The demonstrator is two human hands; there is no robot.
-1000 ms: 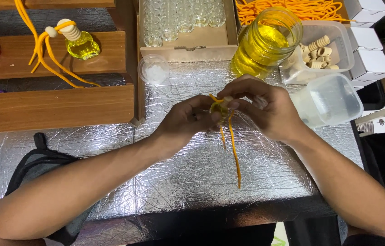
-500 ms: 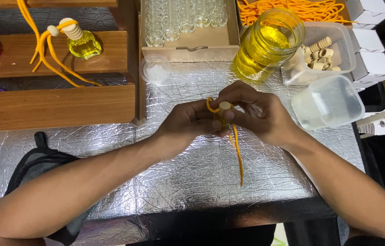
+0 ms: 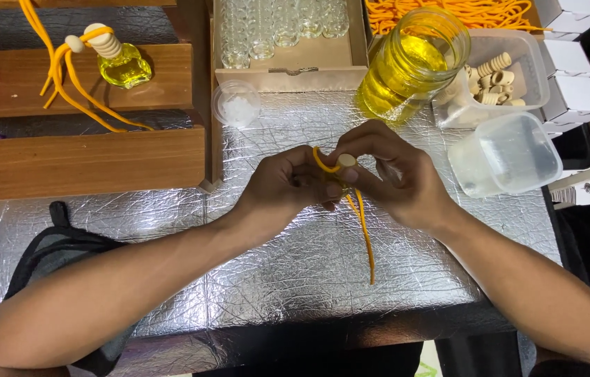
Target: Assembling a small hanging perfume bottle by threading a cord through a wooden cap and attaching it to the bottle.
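Observation:
Both hands meet over the middle of the silver foil-covered table. My left hand and my right hand pinch a yellow-orange cord that loops above the fingers and hangs down toward me. A small pale wooden bead sits on the cord at my right fingertips. What lies under the fingers is hidden.
A jar of yellow liquid stands behind the hands, next to a tub of wooden caps and an empty clear tub. A box of glass vials, a small round cup, wooden shelves with a finished bottle and a black bag lie left.
Both hands have shifted slightly and the cord loop now shows above the fingers, with the bead at my right fingertips. The hanging cord ends stay over the foil.

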